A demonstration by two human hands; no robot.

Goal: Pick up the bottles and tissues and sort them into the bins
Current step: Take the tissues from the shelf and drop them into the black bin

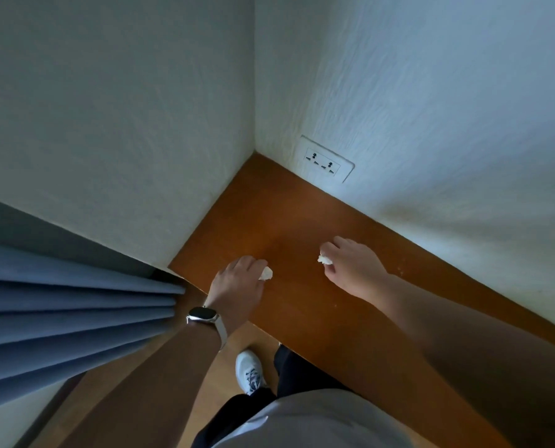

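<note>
Inventory, as I read it from the head camera, largest first:

1. White textured plaster walls (431, 92), meeting in a corner.
2. Long reddish-brown wooden desktop (302, 218), fitted into that corner.
3. Blue pleated fabric curtain (59, 318), at the desktop's left end.
4. Right hand (353, 266), low over the desktop with its fingers curled and pinching item 10.
5. Left hand (237, 282), near the desktop's front edge, fingers closed round item 9.
6. White lace-up trainer (249, 371), on the pale wooden floor (205, 396) below the desk.
7. White double wall socket (326, 161), just above the desktop.
8. Silver-cased wristwatch on a pale strap (202, 315), on the left wrist.
9. Left crumpled white paper tissue (266, 273), poking out past the fingertips. I cannot tell whether it touches the wood.
10. Right crumpled white paper tissue (324, 259), mostly hidden in the pinch.

Handling notes for items 9 and 10, my judgement only:
- They look near weightless, soft and crushable, and not slippery. They will not break, though paper this thin can tear or shed.
- Any part of the wad will serve as a hold, and a light pinch across its bulk is enough.
- The one risk I see is a loosened finger letting a wad drift out on the way to the bins.

No bottle or bin is in view.
</note>
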